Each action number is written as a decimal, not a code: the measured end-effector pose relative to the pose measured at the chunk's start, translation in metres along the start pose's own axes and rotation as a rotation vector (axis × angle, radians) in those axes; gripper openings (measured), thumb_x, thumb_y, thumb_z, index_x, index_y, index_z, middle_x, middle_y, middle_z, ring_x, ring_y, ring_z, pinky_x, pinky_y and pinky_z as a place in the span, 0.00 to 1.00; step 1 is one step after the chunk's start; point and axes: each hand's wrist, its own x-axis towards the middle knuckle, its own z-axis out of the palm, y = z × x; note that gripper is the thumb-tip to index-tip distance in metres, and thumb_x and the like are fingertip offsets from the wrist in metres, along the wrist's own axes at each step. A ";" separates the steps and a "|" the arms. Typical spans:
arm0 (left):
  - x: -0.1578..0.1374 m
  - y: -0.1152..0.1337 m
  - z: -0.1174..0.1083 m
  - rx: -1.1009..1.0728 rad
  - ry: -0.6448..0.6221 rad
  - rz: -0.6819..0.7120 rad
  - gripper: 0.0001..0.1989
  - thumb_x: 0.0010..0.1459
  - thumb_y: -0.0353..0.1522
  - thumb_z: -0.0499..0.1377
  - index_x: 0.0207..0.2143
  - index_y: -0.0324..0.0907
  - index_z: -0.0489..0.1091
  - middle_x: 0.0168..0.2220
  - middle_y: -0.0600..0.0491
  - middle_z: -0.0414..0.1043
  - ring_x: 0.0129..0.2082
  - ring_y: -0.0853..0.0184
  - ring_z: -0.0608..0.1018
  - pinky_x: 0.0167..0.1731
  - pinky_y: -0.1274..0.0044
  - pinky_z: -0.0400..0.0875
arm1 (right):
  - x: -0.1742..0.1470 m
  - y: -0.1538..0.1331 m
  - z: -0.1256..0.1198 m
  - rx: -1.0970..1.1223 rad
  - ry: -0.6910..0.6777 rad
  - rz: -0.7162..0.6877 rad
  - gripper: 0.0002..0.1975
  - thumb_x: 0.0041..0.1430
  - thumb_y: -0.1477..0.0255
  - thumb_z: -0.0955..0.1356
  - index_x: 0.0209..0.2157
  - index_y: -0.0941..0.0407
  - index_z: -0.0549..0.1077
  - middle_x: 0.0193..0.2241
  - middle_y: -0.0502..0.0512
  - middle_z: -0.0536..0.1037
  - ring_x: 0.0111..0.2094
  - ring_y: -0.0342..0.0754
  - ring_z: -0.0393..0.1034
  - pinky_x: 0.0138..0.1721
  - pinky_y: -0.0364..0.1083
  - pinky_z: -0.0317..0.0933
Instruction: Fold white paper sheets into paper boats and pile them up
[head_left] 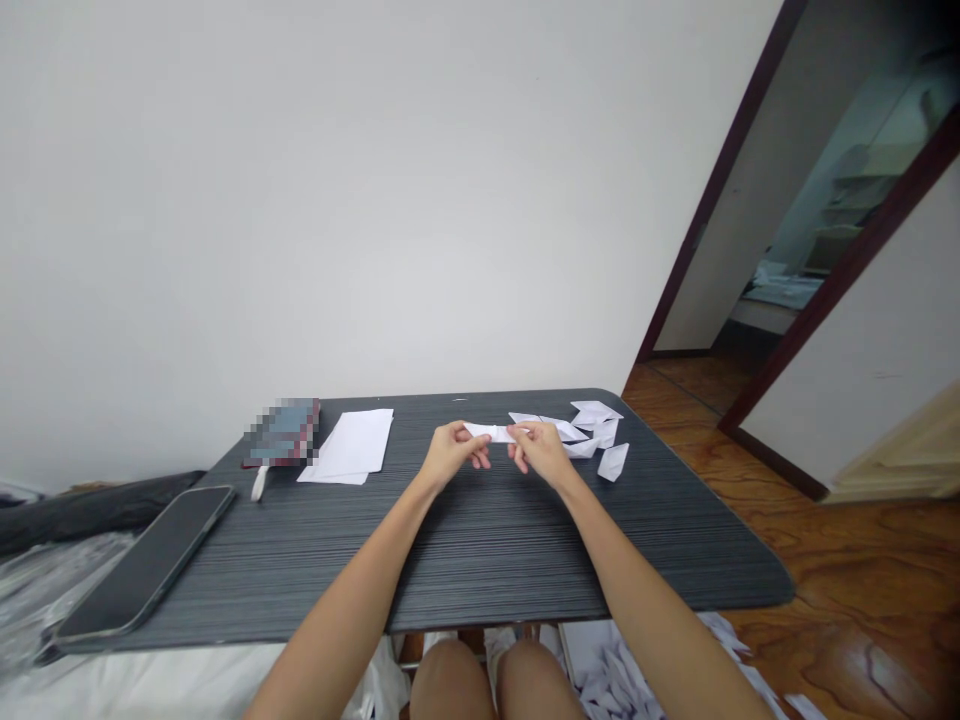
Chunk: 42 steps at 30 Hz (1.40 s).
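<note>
Paper strip (498, 433) is held over the dark table (502, 560), left hand (454, 450) pinching one end and right hand (541, 452) the other, apparently mid-fold (folded white pieces (604, 433) lie near the right hand), so next move probably calls for even finger pressure.

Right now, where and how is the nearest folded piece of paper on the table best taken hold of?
Probably by pinching the near edge of the folded piece, with the right hand coming from the front right: it lies low, and the other folded pieces sit behind and left of it. That hand now holds the paper strip.
</note>
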 end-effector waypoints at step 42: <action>0.002 -0.007 -0.012 0.071 0.109 -0.008 0.08 0.48 0.32 0.53 0.27 0.33 0.63 0.17 0.52 0.68 0.15 0.67 0.73 0.16 0.78 0.68 | 0.006 0.012 -0.009 -0.344 -0.009 -0.085 0.22 0.51 0.66 0.58 0.07 0.56 0.56 0.10 0.48 0.59 0.23 0.42 0.60 0.30 0.41 0.53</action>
